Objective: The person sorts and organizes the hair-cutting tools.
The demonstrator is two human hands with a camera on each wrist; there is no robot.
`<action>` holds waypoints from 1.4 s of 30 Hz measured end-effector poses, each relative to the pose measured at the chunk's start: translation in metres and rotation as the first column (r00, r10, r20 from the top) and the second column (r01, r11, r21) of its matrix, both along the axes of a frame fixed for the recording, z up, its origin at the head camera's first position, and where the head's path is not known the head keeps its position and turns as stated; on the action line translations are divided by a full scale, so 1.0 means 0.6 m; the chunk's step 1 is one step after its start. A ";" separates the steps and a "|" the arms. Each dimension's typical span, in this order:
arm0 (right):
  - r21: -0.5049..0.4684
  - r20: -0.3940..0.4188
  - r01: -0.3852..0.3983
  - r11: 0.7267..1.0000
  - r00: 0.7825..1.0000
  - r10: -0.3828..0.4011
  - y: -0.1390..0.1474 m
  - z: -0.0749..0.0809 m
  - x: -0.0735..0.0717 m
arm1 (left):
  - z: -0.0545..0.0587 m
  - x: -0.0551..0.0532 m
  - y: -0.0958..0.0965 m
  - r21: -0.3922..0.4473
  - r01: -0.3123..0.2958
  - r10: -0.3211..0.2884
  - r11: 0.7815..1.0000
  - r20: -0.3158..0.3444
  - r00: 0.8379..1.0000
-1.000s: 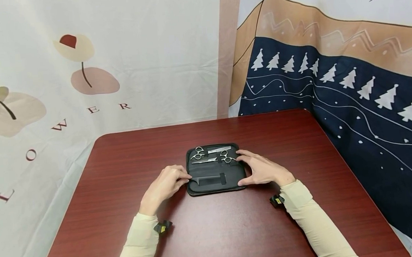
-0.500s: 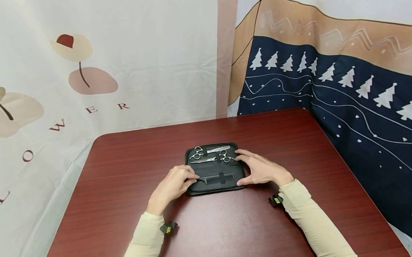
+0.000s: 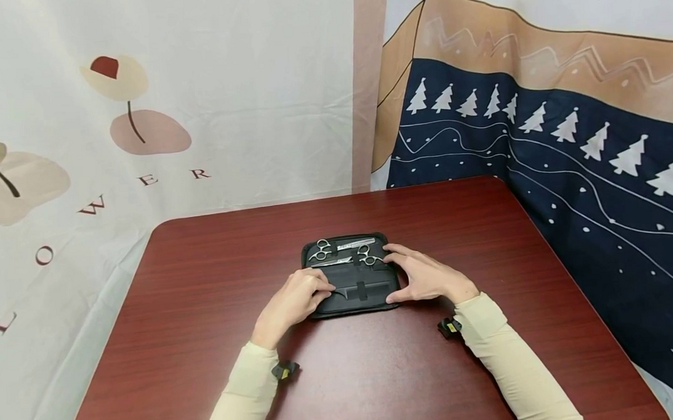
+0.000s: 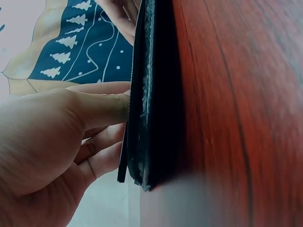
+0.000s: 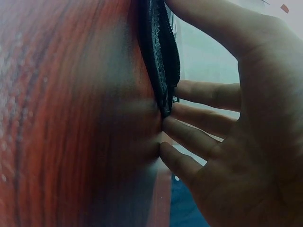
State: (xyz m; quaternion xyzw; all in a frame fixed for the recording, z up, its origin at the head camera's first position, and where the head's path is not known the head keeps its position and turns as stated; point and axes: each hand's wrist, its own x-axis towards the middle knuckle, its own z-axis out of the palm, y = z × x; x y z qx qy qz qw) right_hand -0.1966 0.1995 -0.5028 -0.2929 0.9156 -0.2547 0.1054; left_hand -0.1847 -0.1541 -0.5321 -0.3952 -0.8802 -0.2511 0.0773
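A black tool case point(image 3: 330, 277) lies flat and unfolded on the table. My left hand point(image 3: 298, 299) reaches over its left side and pinches the tail of a black comb point(image 3: 378, 289), whose body passes under a small strap point(image 3: 362, 290). At the case's right edge, my right hand point(image 3: 430, 278) has its thumb and fingers spread, touching the rim. Thinning scissors point(image 3: 356, 243) and a second pair of scissors point(image 3: 368, 257) sit in the upper half. In the left wrist view, the case point(image 4: 147, 94) hides the fingertips. The right wrist view shows fairly straight fingers point(image 5: 208, 96) against the case edge.
The case rests on a reddish-brown wooden table point(image 3: 203, 259) with rounded corners. Behind it hangs a pale cloth point(image 3: 270, 112) with flower prints, and to the right a dark blue cloth point(image 3: 537, 157) with white trees. Each wrist carries a small black camera point(image 3: 285, 369).
My left hand has moved right over the case, sliding the comb further to the right under the strap. The right hand has stayed at the case's right edge.
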 end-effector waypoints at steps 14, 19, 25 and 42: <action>-0.001 0.003 0.001 1.000 1.000 -0.001 0.000 0.000 0.001 | -0.006 -0.007 0.018 0.004 0.034 -0.033 0.999 -0.062 0.998; 0.003 0.002 -0.002 1.000 1.000 0.002 -0.001 -0.001 0.000 | 0.009 0.000 0.026 0.032 0.034 -0.032 0.999 -0.045 0.998; 0.004 -0.002 -0.004 1.000 1.000 0.004 -0.001 -0.001 0.001 | -0.015 -0.006 0.020 0.035 0.031 -0.031 0.999 -0.023 0.999; 0.013 -0.007 -0.002 1.000 1.000 0.002 0.000 -0.003 0.000 | 0.021 0.008 0.022 0.000 -0.029 0.029 1.000 0.113 0.993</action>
